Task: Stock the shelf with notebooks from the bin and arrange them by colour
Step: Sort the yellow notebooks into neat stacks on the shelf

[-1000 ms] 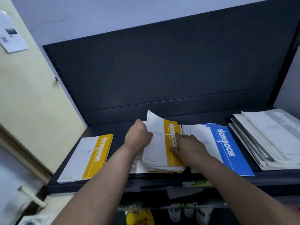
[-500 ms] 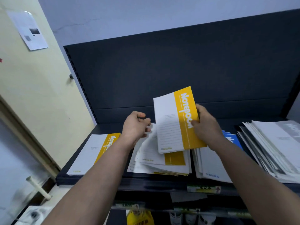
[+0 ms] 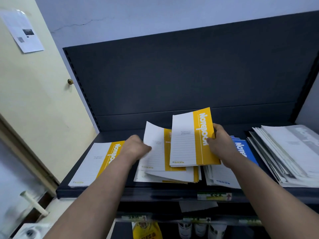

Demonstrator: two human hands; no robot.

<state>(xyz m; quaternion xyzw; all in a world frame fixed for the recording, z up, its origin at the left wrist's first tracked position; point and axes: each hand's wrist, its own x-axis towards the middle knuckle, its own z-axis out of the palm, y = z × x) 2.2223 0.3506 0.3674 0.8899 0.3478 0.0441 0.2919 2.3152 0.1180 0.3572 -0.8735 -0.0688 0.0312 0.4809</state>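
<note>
On the dark shelf [image 3: 103, 192] sits the middle yellow notebook pile [image 3: 172, 177], its top copy [image 3: 155, 150] lifted by the left edge in my left grip [image 3: 136, 149], while my right grip [image 3: 221, 145] pinches a yellow-banded notebook [image 3: 188, 140] held above it.

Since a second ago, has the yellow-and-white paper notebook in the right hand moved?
Yes: the right hand lifted the notebook off the middle pile, up towards the shelf's dark back panel.
</note>
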